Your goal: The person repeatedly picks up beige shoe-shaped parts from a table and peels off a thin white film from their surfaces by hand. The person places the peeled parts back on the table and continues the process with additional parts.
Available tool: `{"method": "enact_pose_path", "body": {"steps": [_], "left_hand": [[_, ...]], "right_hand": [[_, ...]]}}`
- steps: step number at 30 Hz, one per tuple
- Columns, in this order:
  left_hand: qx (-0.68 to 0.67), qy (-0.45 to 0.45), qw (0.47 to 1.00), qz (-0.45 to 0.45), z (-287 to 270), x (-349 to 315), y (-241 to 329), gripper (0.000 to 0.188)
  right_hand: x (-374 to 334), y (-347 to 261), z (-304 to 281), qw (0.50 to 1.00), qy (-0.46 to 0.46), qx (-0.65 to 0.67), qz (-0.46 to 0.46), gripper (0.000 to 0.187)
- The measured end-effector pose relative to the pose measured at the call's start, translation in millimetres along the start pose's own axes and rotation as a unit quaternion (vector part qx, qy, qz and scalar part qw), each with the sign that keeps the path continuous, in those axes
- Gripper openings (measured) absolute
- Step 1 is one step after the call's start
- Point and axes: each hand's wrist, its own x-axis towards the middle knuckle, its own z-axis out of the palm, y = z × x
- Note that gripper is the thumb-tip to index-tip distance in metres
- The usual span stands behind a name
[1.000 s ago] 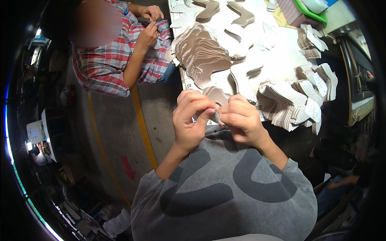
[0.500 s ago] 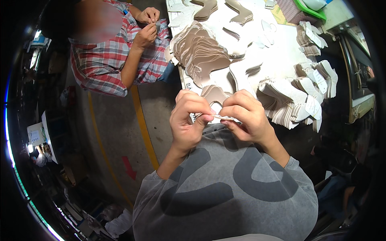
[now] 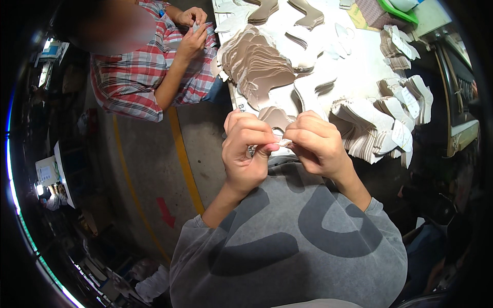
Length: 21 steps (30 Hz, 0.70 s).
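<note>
Close to the near edge of the table, my left hand and my right hand pinch a thin, pale-edged piece between thumbs and fingers. The fingers cover most of it, and the fingertips of both hands almost meet. Just beyond them shows a tan cut piece with a curved notch; whether it joins the pinched piece I cannot tell. Further out lies a large fanned pile of tan cut pieces, shaped like shoe uppers.
Several stacks of pale cut pieces sit on the right of the white table. A purple basket stands at the far right. At the left a person in a plaid shirt handles a small piece, beside a yellow-lined floor.
My right hand has turned and its fingertips have closed in toward the left ones. Less of the pinched piece's edge shows between them. The other person's hands have shifted slightly.
</note>
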Motion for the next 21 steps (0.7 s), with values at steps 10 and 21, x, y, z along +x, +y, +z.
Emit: {"method": "enact_pose_path", "body": {"steps": [10, 21], "left_hand": [[0.022, 0.020, 1.000, -0.004, 4, -4, 0, 0.017], [-0.001, 0.013, 1.000, -0.006, 2, -5, 0, 0.016]], "right_hand": [[-2, -1, 5, 1.000, -0.004, 0.015, 0.016, 0.023], [-5, -13, 18, 0.997, 0.005, 0.067, 0.047, 0.014]]}}
